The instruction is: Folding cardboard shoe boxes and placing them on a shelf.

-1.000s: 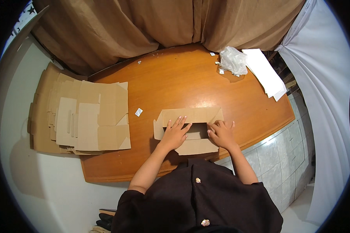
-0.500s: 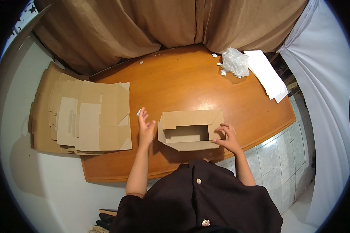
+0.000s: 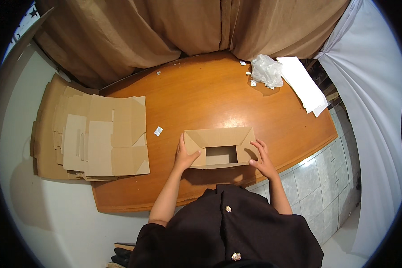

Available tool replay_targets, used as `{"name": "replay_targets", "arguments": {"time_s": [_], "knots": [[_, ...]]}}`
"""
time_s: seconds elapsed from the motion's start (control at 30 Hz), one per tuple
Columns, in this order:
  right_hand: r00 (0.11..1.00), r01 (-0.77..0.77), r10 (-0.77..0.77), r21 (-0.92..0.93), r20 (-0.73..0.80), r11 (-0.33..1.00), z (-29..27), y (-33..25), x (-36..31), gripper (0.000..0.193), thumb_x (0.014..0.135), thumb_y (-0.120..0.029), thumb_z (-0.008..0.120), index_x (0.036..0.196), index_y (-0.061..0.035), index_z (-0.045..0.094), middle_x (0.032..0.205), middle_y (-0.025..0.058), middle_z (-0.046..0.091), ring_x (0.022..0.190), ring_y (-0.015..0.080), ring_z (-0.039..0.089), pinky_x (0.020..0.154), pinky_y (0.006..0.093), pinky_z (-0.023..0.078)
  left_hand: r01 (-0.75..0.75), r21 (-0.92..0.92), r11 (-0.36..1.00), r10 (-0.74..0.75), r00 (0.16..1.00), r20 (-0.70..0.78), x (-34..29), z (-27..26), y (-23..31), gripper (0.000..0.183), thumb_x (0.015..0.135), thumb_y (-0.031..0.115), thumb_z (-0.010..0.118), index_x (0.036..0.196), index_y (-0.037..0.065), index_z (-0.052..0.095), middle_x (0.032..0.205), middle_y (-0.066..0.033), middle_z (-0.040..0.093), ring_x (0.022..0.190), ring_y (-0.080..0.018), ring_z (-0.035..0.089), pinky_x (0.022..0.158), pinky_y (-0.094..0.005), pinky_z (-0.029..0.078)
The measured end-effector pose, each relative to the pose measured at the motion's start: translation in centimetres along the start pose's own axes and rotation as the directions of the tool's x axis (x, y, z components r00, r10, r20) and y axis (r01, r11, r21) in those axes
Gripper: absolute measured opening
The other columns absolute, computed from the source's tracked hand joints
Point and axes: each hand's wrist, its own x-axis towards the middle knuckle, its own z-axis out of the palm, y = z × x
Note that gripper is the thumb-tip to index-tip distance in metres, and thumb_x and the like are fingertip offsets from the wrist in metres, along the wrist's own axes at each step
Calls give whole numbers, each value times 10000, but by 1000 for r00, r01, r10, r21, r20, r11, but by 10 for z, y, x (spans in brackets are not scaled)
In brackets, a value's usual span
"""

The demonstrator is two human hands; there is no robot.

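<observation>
A brown cardboard box point(image 3: 219, 136) stands on the wooden table in front of me, its top open and a dark gap showing down into it. My left hand point(image 3: 184, 157) grips its left end, thumb over the left flap and fingers along the outside. At the opposite end, my right hand point(image 3: 263, 161) holds the right edge with thumb and fingertips, the fingers curved and a little apart. The left and right flaps slope inward beside the far flap. Parts of the fingers on the outer sides are hidden.
Flattened cardboard boxes point(image 3: 100, 138) lie piled at the left of the wooden table point(image 3: 187, 98). A small white-and-blue packet point(image 3: 158, 131) lies between pile and box. At the far right are a crumpled clear plastic bag point(image 3: 267, 71) and white paper sheets point(image 3: 301, 85). Brown curtain point(image 3: 178, 27) hangs behind.
My left hand has moved right and taken hold of the box's left end, uncovering the small packet. The left flap now leans inward. My right hand has shifted slightly at the right edge.
</observation>
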Motion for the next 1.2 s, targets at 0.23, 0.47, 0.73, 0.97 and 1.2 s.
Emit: {"name": "replay_targets", "arguments": {"time_s": [0.23,0.47,0.73,0.97,1.2], "knots": [[995,82,-82,-2,64,997,1,-9,-6,723,653,-426,746,1259,-131,483,1341,183,327,1288,356,252,1059,455,214,82,-185,979,-88,996,-23,-2,-8,5,1026,694,306,761,1416,-2,101,1379,-275,291,1286,-331,327,1045,-388,298],[997,56,-56,6,49,998,11,-11,-7,612,717,-424,699,1221,-126,520,1311,181,357,1271,349,262,1052,450,226,154,202,967,-149,988,-37,6,-5,41,1119,623,312,802,1420,17,74,1371,-260,294,1271,-338,338,1035,-422,312],[994,110,-107,-74,37,991,14,-1,-10,565,749,-400,677,1210,-110,525,1291,179,379,1261,348,270,1049,447,229,251,435,865,-261,965,-38,4,-1,73,1093,623,335,783,1417,21,101,1375,-251,318,1263,-337,366,1025,-429,320],[991,58,-74,-134,-116,989,20,1,-4,491,771,-289,670,1186,-69,530,1293,188,395,1212,332,357,1023,413,275,51,-262,964,-53,999,1,9,-13,17,1048,681,332,767,1429,34,97,1386,-275,276,1287,-334,323,1037,-437,299],[945,66,-48,47,-324,997,46,11,5,632,774,-128,634,1328,-45,342,1326,220,361,1242,369,347,1043,413,277,-12,-76,997,6,997,-82,-16,3,0,1054,668,283,778,1423,19,92,1373,-261,295,1266,-342,338,1035,-423,298]]}}
